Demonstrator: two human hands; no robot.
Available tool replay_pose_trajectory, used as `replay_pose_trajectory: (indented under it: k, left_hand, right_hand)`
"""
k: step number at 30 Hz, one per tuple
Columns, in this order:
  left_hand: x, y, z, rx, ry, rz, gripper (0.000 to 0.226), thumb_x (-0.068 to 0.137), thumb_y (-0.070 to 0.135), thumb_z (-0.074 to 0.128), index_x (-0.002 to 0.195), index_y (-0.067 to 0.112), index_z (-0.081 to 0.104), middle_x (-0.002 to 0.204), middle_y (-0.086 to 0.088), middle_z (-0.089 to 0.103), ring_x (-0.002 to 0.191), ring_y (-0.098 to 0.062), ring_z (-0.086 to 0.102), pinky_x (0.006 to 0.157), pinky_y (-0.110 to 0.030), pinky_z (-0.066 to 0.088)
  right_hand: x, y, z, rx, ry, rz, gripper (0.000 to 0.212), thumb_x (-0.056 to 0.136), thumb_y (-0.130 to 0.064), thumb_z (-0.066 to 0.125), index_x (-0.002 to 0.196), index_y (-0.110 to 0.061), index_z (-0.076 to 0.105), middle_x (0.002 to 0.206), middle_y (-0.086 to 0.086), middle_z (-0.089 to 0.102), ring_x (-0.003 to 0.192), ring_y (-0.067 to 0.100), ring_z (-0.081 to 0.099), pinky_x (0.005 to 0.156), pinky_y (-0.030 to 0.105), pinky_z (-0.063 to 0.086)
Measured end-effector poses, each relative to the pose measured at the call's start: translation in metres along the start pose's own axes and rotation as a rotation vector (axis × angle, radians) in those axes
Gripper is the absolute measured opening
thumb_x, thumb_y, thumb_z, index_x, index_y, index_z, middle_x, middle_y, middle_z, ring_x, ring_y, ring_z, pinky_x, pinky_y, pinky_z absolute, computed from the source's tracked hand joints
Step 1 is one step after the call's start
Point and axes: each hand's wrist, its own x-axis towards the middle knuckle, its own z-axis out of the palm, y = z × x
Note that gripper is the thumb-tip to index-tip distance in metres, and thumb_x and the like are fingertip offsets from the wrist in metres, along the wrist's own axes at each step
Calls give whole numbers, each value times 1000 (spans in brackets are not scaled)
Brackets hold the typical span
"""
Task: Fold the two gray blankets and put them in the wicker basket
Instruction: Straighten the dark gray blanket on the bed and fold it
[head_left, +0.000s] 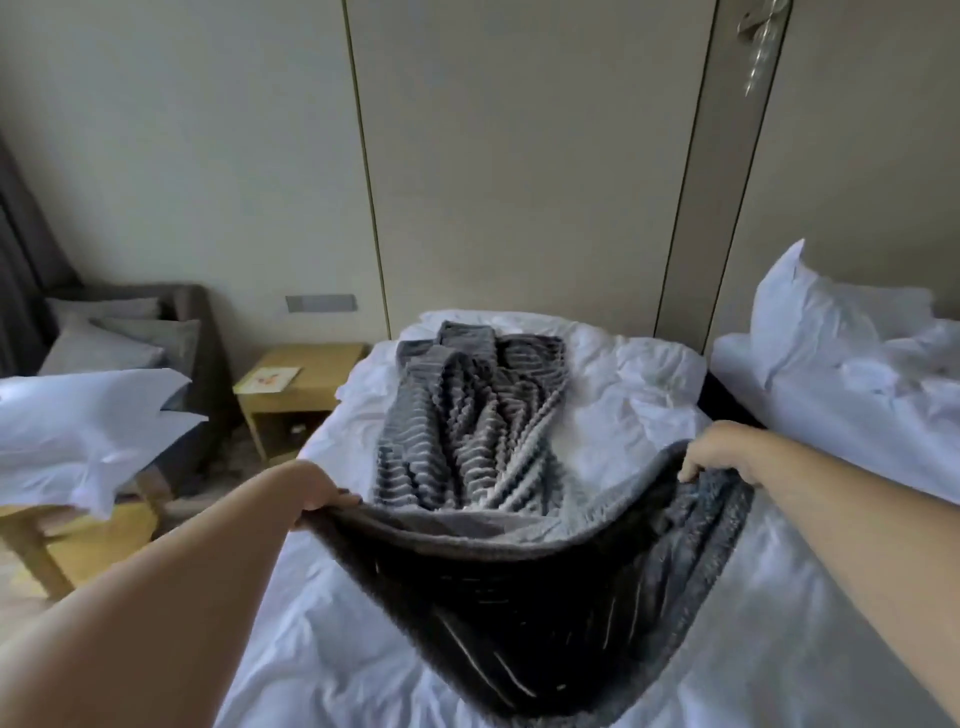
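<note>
Left grip (322, 499) and right grip (714, 452) each pinch the gray blanket (519, 597) along its near edge, sagging between them; the rest lies rumpled on the bed (649, 374).

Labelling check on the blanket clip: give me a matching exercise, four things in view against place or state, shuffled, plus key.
Things:
1. dark gray blanket
2. ribbed gray blanket
3. wooden nightstand
4. gray cushions

Places or states:
A. crumpled on the middle bed
B. left of the middle bed, card on top
C. edge gripped by left hand and right hand
D. on the armchair, far left

Pairs: 1-C, 2-A, 3-B, 4-D.
</note>
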Motion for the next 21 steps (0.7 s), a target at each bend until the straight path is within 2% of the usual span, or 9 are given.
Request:
replay_pose_trajectory:
  k: [2,4,5,7,9,11,16,19,21]
  left_hand:
    - [-8,-25,33,153,-212,-84,23,94,29,58,90,7,53,84,-11,60,85,-19,50,69,-22,41]
    - [-19,-39,50,62,-269,-137,8,94,12,56,90,6,58,82,-10,65,77,-17,60,58,-19,48]
    - [-25,-43,52,-126,-199,-131,6,93,9,57,88,5,56,79,-10,61,70,-16,61,53,-20,50]
    - [-33,-46,48,-483,170,-24,8,90,14,63,90,7,59,85,-11,60,74,-22,63,60,-30,55]
    - [-43,-54,43,-638,500,80,9,92,21,60,94,14,65,89,-11,63,85,-31,60,77,-38,53]
    - [-53,-72,51,-634,639,57,16,92,22,56,98,13,67,87,-13,64,85,-36,59,78,-39,49]
    - [-84,-151,127,-428,520,-82,19,85,6,52,96,7,68,80,-16,63,76,-29,56,70,-31,46]
    - [-103,-204,144,-374,462,-121,30,78,-1,52,102,4,69,90,-23,67,81,-34,61,72,-33,50]
    - [-114,-240,143,-329,465,-160,26,77,-2,52,99,-4,66,93,-27,64,88,-40,61,82,-42,53]
  right_hand:
    - [-5,22,24,-86,-154,71,53,87,-5,65,135,2,45,147,22,36,129,34,40,99,37,38]
    - [-6,35,32,56,-112,45,19,86,5,57,103,-2,58,125,22,53,100,30,50,84,35,39]
    - [-2,38,28,186,22,-18,12,85,7,53,89,-3,57,106,19,58,85,27,49,75,31,39]
    - [5,35,8,466,355,-187,27,85,5,43,89,-13,63,96,12,60,77,25,51,68,26,41]
    - [4,30,-14,652,626,-340,38,81,0,39,96,-22,67,101,5,64,86,24,56,74,28,44]
    - [6,39,-16,663,731,-364,31,82,-7,45,101,-22,63,106,7,65,96,29,57,80,31,44]
    - [-33,109,72,-149,66,-182,23,89,-28,60,100,-9,66,106,18,66,89,30,59,68,27,39]
    - [-82,165,118,-301,-40,-179,16,83,-30,67,83,-14,63,89,8,67,88,26,62,58,26,38]
    - [-111,198,136,-327,-55,-138,15,84,-25,65,94,-14,64,103,9,68,95,25,61,63,26,41]
